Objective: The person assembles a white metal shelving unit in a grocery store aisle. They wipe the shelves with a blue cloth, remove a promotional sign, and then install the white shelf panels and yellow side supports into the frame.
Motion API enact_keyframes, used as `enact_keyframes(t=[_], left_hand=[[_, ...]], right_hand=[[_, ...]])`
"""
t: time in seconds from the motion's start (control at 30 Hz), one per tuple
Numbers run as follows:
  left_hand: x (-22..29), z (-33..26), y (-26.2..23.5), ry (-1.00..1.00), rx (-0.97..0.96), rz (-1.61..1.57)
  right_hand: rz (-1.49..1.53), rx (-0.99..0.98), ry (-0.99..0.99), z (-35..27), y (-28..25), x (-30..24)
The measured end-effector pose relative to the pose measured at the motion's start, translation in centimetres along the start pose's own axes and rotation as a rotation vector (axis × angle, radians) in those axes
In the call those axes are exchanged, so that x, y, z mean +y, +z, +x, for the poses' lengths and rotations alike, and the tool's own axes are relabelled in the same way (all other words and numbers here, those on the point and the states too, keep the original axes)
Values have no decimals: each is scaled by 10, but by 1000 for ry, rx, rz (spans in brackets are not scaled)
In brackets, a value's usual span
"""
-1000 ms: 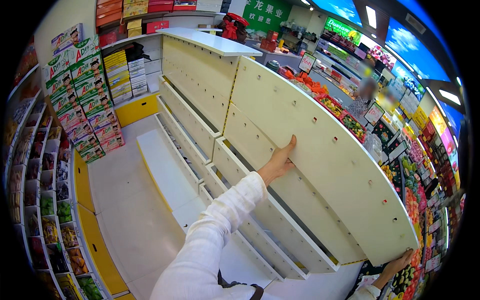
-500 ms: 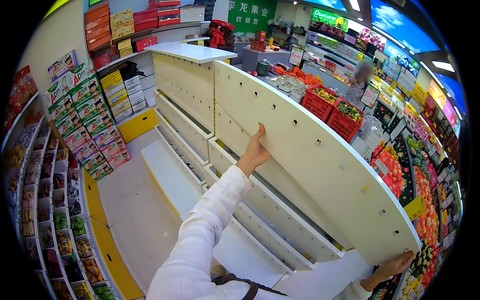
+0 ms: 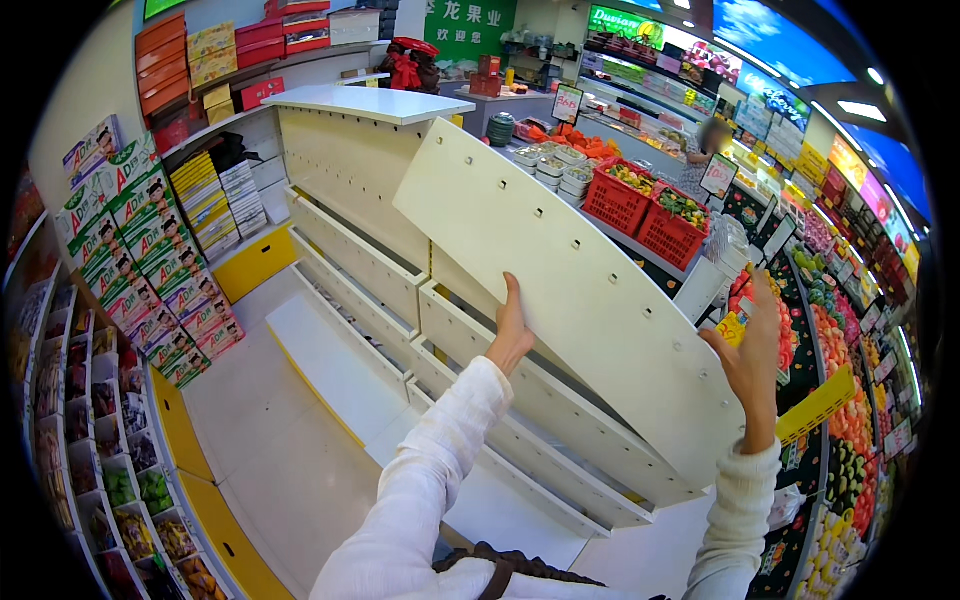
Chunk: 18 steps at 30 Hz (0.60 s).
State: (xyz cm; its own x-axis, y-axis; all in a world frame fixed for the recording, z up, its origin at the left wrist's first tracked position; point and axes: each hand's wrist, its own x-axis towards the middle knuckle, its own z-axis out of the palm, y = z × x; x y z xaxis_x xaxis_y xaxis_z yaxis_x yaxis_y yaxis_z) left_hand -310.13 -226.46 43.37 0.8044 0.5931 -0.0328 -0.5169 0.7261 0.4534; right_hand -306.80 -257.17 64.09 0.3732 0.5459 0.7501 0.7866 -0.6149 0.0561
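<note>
Head view: left hand (image 3: pixel 512 335) and right hand (image 3: pixel 752 358) grip white panel (image 3: pixel 570 270), fingertips hidden behind its edges.

Left hand (image 3: pixel 512 335) and right hand (image 3: pixel 752 362) on tilted cream shelf panel (image 3: pixel 580 290).

A long cream-white shelf panel (image 3: pixel 590 300) is held raised and tilted in front of the empty cream shelving unit (image 3: pixel 350 200), one end high near the unit's flat top, the other end low and to the right. Its broad face is flat and marked with rows of small round holes. Its lower long edge is seen just above the unit's tiered, empty shelves.
</note>
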Motion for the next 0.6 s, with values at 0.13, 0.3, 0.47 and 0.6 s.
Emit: enact_keyframes(t=[0.13, 0.3, 0.47, 0.6], left_hand=[[-12, 5, 3, -54, 91, -17], [12, -3, -1, -24, -97, -112], [43, 1, 17, -63, -228, -157], [48, -40, 34, -151, -346, -150]], right_hand=[[229, -569, 276, 34, 97, -9], [266, -384, 441, 29, 104, -48], [104, -108, 297, 19, 56, -110], [-100, -55, 183, -20, 13, -128]])
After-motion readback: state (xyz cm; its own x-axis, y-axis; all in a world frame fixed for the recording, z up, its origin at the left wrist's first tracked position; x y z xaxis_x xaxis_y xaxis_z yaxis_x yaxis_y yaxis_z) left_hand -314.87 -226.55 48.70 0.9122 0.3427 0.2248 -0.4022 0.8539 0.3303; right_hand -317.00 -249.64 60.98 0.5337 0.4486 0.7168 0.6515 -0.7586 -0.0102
